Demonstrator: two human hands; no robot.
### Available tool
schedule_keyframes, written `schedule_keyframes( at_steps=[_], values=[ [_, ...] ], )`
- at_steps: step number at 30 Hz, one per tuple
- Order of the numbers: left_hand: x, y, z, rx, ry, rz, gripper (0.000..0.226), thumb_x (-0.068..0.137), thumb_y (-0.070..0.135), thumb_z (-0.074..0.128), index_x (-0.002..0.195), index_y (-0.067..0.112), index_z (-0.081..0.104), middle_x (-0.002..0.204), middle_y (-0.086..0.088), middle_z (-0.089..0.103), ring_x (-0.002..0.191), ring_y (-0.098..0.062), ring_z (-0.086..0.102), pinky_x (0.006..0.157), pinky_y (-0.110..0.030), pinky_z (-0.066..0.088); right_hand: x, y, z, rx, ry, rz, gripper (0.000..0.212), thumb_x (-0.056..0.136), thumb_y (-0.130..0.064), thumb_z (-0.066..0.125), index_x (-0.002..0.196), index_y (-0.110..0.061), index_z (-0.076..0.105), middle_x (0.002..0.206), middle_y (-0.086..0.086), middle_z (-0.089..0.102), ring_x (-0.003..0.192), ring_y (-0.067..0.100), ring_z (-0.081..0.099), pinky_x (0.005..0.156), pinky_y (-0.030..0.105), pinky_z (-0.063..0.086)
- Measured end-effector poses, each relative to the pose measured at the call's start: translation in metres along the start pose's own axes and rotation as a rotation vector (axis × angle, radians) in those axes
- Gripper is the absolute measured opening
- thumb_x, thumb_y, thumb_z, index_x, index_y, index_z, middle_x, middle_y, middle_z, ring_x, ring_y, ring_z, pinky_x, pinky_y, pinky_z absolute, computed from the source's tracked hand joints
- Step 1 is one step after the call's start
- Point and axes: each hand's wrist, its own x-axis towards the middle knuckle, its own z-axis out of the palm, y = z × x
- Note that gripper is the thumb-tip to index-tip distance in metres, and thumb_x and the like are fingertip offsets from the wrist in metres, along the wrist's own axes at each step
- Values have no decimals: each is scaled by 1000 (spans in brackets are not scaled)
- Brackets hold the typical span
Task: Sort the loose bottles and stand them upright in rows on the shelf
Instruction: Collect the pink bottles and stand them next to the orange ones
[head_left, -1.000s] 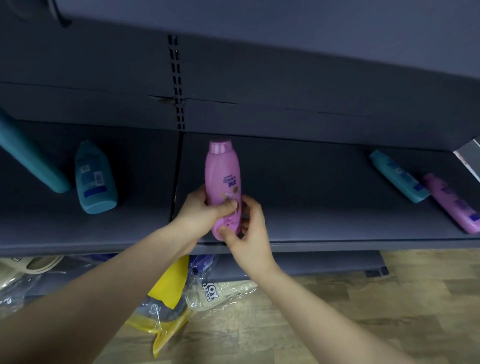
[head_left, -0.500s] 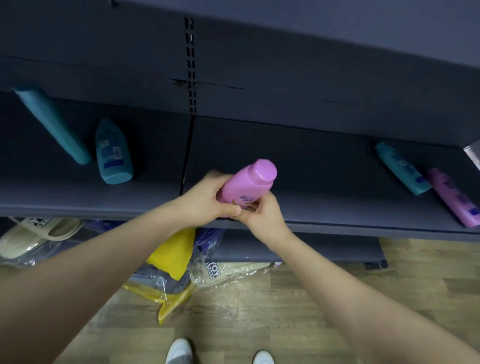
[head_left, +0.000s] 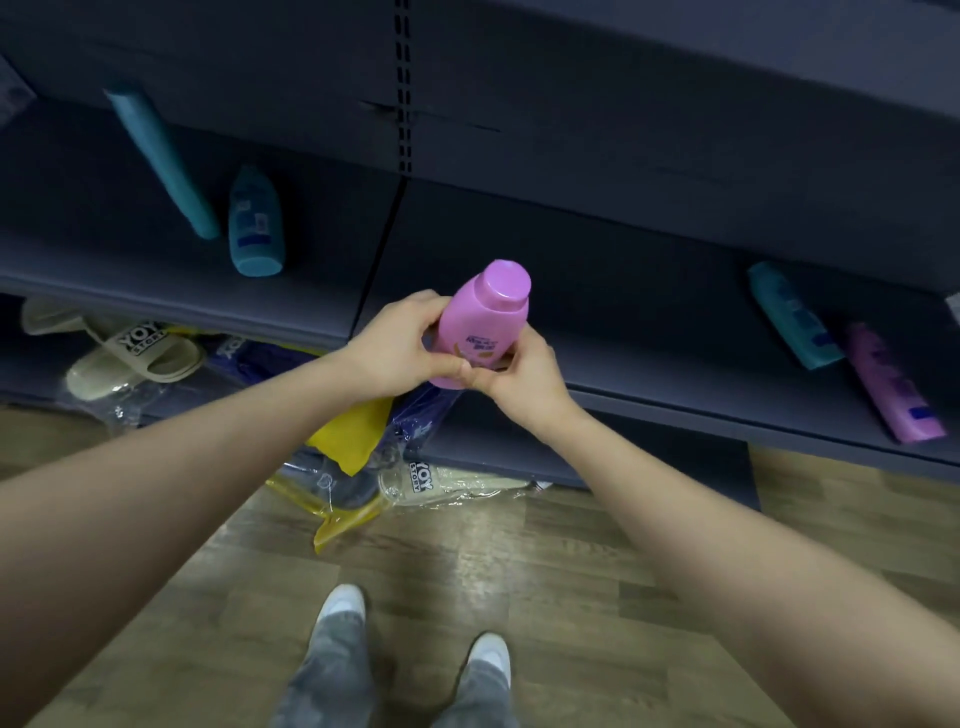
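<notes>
Both hands are gripping 1 pink bottle (head_left: 483, 322). The left hand (head_left: 400, 345) curls round its left side. The right hand (head_left: 519, 374) pinches it low on the right. The bottle is over the front edge of the shelf (head_left: 597, 291), near the middle, with its cap up. I cannot tell if its bottom touches the shelf yet.

The bottle looks like smooth, shiny plastic. I think it is stiff but would squash a bit if squeezed hard. It may be a little heavy if it is full. It should not break if it tips, but it could slip or roll. The best place to hold it is round the wide lower part, not the cap. The flat bottom should go down first.

I count 5 bottles in all: 2 pink and 3 teal.
- 1 long teal bottle (head_left: 161, 161) at the far left looks tilted toward the back wall.
- 1 short teal bottle (head_left: 255, 223) is just beside it and seems to lie flat.
- 1 more teal bottle (head_left: 795, 314) lies on its side at the far right.
- 1 purple-pink bottle (head_left: 893, 384) lies next to that one.

So 4 bottles wait on the shelf, and no row has been made yet.

Under the shelf, bagged slippers (head_left: 135, 353) are piled near the floor (head_left: 571, 571). They overlap too much to count.
</notes>
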Motion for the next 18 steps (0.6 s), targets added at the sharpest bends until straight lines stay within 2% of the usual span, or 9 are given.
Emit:
schedule_keyframes(
  at_steps=[3,5,8,11,13,16,18],
  values=[
    [-11,23,8,-18,-4,-11,36,65,20,76,98,12,63,92,-4,52,90,-27,56,84,-35,47,-18,-7,-18,-13,-14,-4,48,70,-12,82,110,-18,56,86,-14,62,78,0,60,70,8,48],
    [-18,44,11,-23,-8,-30,45,58,31,70,99,15,63,100,-13,56,94,-31,58,88,-43,48,-30,-15,-33,-42,-39,-14,49,72,-13,82,114,-16,57,91,-10,63,84,7,61,76,17,50],
    [-27,74,14,-11,-31,-34,58,50,50,63,98,17,63,101,-15,56,94,-31,58,87,-44,48,-48,-26,-56,-62,-70,-15,44,73,-12,80,109,-20,56,91,-10,63,86,9,61,81,25,51],
    [-36,100,17,-12,-61,-57,48,52,44,69,95,24,60,102,-14,57,95,-30,59,86,-39,50,-66,-36,-79,-106,-108,-18,42,74,-13,78,110,-19,58,95,-5,65,93,15,63,86,31,52],
    [-40,117,18,2,-70,-62,45,56,36,71,97,19,61,102,-13,59,94,-27,59,83,-32,48,-75,-43,-92,-131,-119,-26,40,75,-13,77,109,-20,57,96,-3,66,95,18,63,87,34,52],
    [-45,141,18,1,-42,-36,55,55,41,69,101,11,62,99,-10,61,84,-15,57,75,-22,46,-84,-56,-110,-163,-129,-40,42,74,-16,78,111,-18,58,99,-1,67,95,19,64,87,37,53],
    [-47,158,16,1,-29,-34,45,60,30,72,100,12,62,98,-8,61,80,-9,54,72,-19,44,-88,-66,-122,-172,-136,-51,46,73,-17,79,115,-17,58,101,0,68,96,19,64,88,39,53]
  ],
)
